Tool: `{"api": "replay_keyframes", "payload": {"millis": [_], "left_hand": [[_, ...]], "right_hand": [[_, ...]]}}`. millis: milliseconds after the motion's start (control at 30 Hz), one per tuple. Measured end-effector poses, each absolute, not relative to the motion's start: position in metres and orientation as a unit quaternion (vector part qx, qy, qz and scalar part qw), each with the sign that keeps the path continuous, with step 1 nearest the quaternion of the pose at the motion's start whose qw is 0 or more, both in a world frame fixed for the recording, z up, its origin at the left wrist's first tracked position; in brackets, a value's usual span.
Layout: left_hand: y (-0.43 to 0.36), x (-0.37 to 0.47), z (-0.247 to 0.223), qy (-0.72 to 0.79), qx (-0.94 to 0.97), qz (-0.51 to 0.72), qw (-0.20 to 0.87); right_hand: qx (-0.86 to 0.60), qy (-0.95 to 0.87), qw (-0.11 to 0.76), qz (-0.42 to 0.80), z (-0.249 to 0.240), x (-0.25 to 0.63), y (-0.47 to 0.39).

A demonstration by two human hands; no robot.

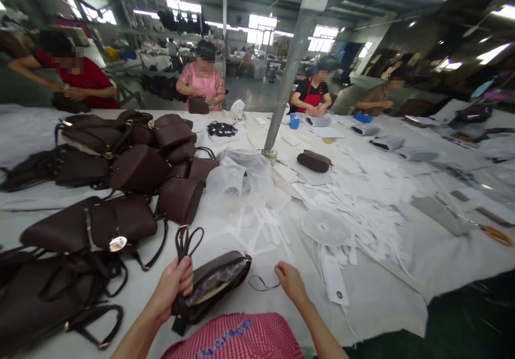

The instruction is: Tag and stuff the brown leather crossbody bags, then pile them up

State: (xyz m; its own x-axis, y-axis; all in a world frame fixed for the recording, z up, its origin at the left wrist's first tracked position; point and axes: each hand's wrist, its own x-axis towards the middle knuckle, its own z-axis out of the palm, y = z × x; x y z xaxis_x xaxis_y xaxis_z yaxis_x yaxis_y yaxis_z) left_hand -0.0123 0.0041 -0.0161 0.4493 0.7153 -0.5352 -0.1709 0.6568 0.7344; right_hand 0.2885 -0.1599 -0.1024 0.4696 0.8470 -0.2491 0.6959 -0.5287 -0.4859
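Note:
My left hand (pixel 174 284) is closed around a folded dark brown bag strap (pixel 183 243), whose loops and metal buckle stick up above the fist. Just right of it, a small dark brown handbag (pixel 219 281) lies with its zip opening spread and a pale lining showing inside. My right hand (pixel 288 278) is pinched on a thin dark cord (pixel 263 283) that curves in a loop toward the bag. The bag's lower side is partly hidden behind my left hand and the red checked apron (pixel 241 337).
Brown handbags (pixel 139 168) are heaped on the left of the white table. A small fan (pixel 325 227) lies among white strips (pixel 374 225) at right. A clear plastic bag (pixel 239 174) and a metal post (pixel 284 85) stand mid-table. Orange-handled scissors (pixel 497 234) lie far right. Several people work opposite.

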Motion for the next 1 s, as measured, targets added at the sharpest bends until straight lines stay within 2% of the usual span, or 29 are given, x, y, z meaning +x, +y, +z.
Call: {"api": "replay_keyframes", "payload": {"millis": [167,367,633,800,1000], "left_hand": [[-0.001,0.002,-0.014,0.471,0.386,0.230,0.759],[0.005,0.003,-0.014,0.502,0.352,0.251,0.749],[0.011,-0.002,-0.018,0.514,0.316,0.267,0.751],[0.014,-0.001,-0.019,0.500,0.330,0.264,0.756],[0.012,-0.005,-0.019,0.480,0.330,0.273,0.766]], "right_hand": [[-0.831,-0.512,0.105,0.190,-0.122,0.295,-0.112],[-0.767,-0.619,0.032,0.165,-0.140,0.298,-0.046],[-0.739,-0.642,-0.037,0.200,-0.154,0.321,-0.033],[-0.782,-0.578,-0.012,0.233,-0.152,0.313,-0.036],[-0.808,-0.507,0.125,0.271,-0.121,0.323,-0.048]]}}
